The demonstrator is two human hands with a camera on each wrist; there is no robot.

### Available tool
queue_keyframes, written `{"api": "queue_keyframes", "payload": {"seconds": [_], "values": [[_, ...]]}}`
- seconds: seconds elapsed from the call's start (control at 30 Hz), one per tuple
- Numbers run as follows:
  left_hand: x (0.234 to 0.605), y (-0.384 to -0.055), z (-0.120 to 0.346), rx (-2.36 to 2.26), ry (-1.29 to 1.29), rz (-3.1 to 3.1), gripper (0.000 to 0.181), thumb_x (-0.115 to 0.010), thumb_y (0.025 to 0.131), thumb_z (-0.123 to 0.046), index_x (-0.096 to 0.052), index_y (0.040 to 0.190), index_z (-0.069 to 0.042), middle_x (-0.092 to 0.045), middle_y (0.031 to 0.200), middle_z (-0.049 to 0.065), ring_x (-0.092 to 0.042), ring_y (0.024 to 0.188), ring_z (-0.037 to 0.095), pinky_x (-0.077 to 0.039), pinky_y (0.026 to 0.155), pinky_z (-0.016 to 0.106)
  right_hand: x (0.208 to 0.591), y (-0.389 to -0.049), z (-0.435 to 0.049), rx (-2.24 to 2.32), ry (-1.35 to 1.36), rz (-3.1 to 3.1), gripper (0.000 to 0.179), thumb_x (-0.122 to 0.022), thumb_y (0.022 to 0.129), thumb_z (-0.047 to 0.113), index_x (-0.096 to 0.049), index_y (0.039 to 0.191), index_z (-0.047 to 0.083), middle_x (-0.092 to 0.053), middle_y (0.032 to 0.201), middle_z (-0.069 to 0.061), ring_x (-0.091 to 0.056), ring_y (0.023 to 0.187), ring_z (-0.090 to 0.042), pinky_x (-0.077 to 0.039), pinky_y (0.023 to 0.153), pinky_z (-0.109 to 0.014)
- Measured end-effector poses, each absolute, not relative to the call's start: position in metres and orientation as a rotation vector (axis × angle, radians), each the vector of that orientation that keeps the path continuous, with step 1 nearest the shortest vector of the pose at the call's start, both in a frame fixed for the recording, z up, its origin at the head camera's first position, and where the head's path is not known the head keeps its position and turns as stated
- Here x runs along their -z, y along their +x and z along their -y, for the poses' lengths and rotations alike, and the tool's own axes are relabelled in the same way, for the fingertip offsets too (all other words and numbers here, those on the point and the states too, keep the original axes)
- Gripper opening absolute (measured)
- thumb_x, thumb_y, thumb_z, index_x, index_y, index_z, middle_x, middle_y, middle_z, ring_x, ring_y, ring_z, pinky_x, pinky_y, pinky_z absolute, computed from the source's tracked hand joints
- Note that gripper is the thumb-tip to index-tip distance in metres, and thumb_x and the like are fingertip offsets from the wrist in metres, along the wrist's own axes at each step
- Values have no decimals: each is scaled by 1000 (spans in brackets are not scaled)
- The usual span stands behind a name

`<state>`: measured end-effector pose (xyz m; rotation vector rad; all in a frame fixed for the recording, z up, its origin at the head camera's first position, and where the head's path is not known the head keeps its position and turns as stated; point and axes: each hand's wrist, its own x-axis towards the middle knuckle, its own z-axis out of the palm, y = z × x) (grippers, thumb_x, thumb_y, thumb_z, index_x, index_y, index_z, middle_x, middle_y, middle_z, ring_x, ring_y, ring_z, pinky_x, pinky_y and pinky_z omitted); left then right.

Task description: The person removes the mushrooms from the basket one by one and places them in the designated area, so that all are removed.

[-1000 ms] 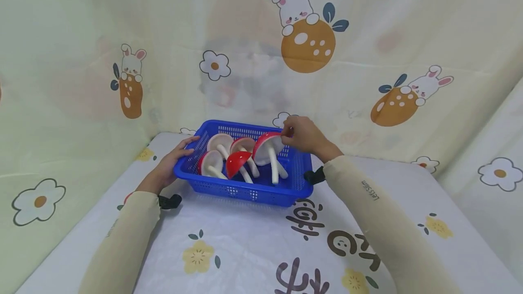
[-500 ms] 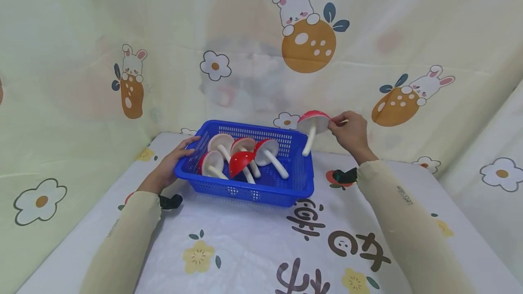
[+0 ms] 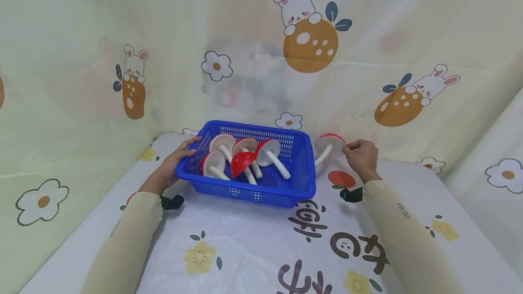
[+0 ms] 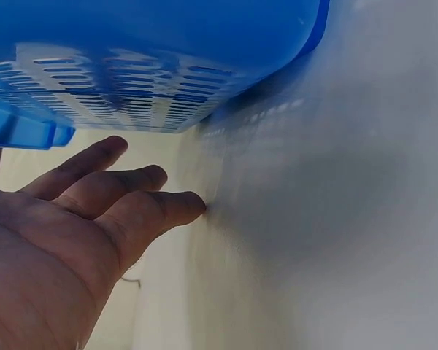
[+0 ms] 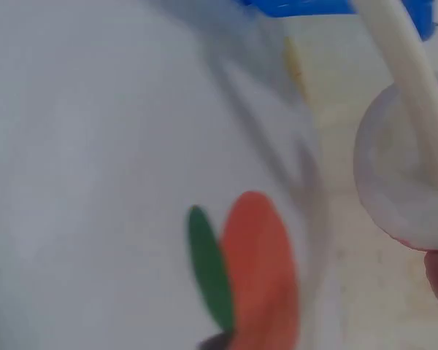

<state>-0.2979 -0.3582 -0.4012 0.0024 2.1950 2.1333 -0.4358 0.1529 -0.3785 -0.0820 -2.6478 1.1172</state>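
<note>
My left hand (image 3: 166,167) rests at the left end of a blue plastic basket (image 3: 245,190), fingertips over its rim. In the left wrist view, several fingers (image 4: 142,211) stretch out loosely below the basket. To the basket's right, my right hand (image 3: 362,158) pinches the cap edge of a toy mushroom (image 3: 330,142) with a red cap and white stem. Its stem slants down toward the basket's outer side; the right wrist view shows the pale underside of the cap (image 5: 401,171). Several similar mushrooms (image 3: 242,163) lie inside the basket, mostly caps to the left.
A white printed cloth (image 3: 241,248) covers the table. Behind it hangs a curtain (image 3: 253,22) with rabbits and flowers, close to the basket's back. A black strap piece (image 3: 351,194) sits at the right wrist, another (image 3: 172,202) at the left.
My right hand has lifted a mushroom out of the basket's right part, carried it right over the rim and lowered it beside the basket. The left hand has stayed at the rim.
</note>
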Motion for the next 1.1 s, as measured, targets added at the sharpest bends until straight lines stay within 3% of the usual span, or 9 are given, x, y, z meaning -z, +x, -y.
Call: {"api": "queue_keyframes", "payload": {"seconds": [0.2,0.37,0.6,0.83,1.1], "values": [[402,-297,355,-2136,21,-2186,51,-37,104,-31,-27,154,-36,-15,165,5,-27,148,37,-34,114,57,390,-434,-155,-1153,-163,2749,29,-60,96,26,-66,112,2,-67,111,-20,-62,90,-30,-55,71,-30],[402,-298,353,-2137,25,-2183,51,-37,104,-31,-27,154,-36,-13,166,5,-25,149,38,-33,114,57,394,-432,-156,-1110,-150,2795,26,-62,95,22,-67,110,2,-67,112,-21,-62,91,-31,-57,73,-33],[402,-298,355,-2136,29,-2185,50,-36,105,-31,-27,153,-37,-14,166,6,-27,147,38,-35,113,56,392,-428,-163,-1035,-65,2850,29,-64,94,23,-65,115,2,-61,122,-22,-54,105,-35,-57,84,-43],[401,-297,357,-2139,14,-2185,50,-38,104,-32,-28,153,-38,-14,166,5,-28,147,37,-37,112,54,386,-426,-175,-985,35,2967,40,-65,94,18,-57,129,3,-56,132,-24,-65,97,-34,-59,83,-40],[400,-296,359,-2133,14,-2194,50,-37,104,-32,-28,153,-38,-15,166,5,-27,147,37,-38,112,53,365,-422,-170,-1019,217,2895,39,-61,95,17,-55,131,2,-56,130,-25,-66,99,-37,-61,74,-36]]}}
